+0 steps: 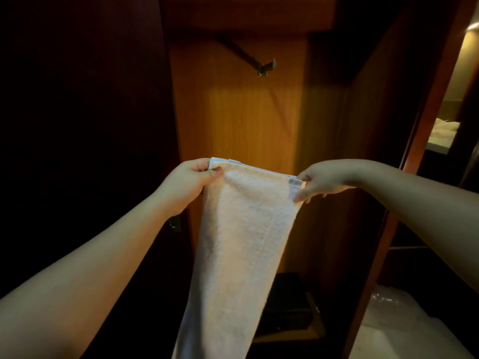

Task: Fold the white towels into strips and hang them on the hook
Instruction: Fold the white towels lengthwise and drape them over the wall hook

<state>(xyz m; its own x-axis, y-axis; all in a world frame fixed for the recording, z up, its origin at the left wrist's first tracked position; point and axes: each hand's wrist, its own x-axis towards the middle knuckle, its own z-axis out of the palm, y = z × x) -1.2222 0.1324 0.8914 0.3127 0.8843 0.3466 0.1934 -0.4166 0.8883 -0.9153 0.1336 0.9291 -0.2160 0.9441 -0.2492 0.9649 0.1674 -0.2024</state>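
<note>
A: So, where is the white towel [241, 244] relative to the hook [267, 67]?

B: Well below it and a little to its left; the towel hangs as one long strip in front of the wooden back panel [233, 112] of the open wardrobe, top edge stretched level, lower end dropping out of view.

A: And the hands?

B: Left hand [186, 182] pinches the top corner on the side away from the hook, thumb pressed over the cloth, fingers curled shut behind it; right hand [321, 180] nips the other top corner between thumb and forefinger, the remaining fingers loosely spread beneath; both grip the towel, neither is free.

A: Which step is this, then?

B: Folding looks done, or nearly; layered edges show at the top by the left hand, so the cloth seems doubled lengthwise already; I judge this the carry to the hook, with hanging not yet begun.

A: What does the next move need?

B: Lifting the strip up to the hook, which juts from a dark rail [241, 53] under the wardrobe top; the strip should probably drape over it near the middle, or it may slide off; layers must stay aligned while rising; light is dim, so the hook's exact shape is hard to read.
</note>
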